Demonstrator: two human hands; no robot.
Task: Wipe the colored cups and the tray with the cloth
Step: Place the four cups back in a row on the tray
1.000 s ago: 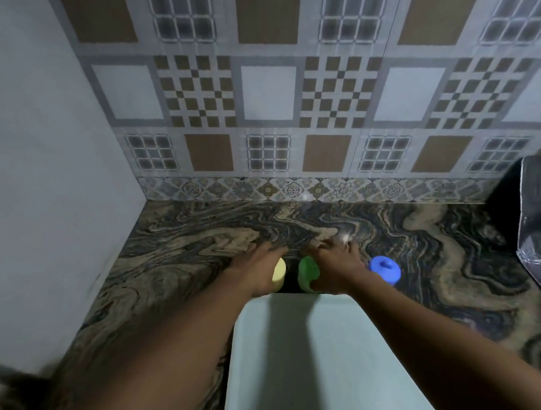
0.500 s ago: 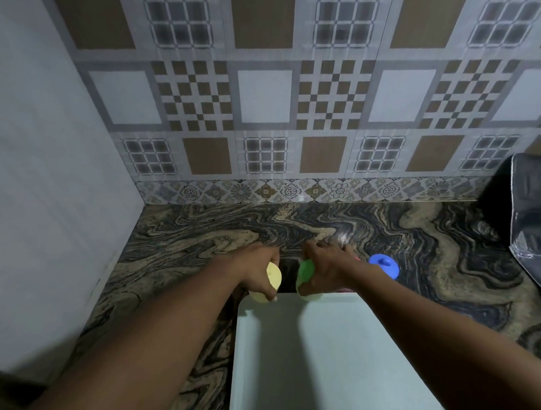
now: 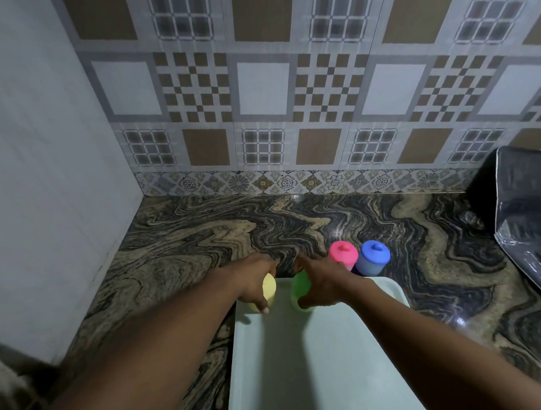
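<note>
Both held cups have come in from the counter (image 3: 198, 248) to the tray's (image 3: 332, 380) far edge. The left hand (image 3: 252, 282) curls round the yellow cup (image 3: 269, 289) at the far left corner, and the right hand (image 3: 321, 282) curls round the green cup (image 3: 299, 288) beside it. The pink cup (image 3: 343, 252) and blue cup (image 3: 374, 255) stand just beyond the tray's far right corner. No cloth shows, so wiping probably waits.

Four cups were counted, namely one yellow cup (image 3: 269, 288), one green cup (image 3: 299, 286), one pink cup (image 3: 342, 254) and one blue cup (image 3: 373, 257), together with one tray (image 3: 317, 364), one bench (image 3: 198, 241), one dark glossy object (image 3: 529, 199) at the right edge, and two hands, the left hand (image 3: 254, 279) and the right hand (image 3: 321, 281).
</note>
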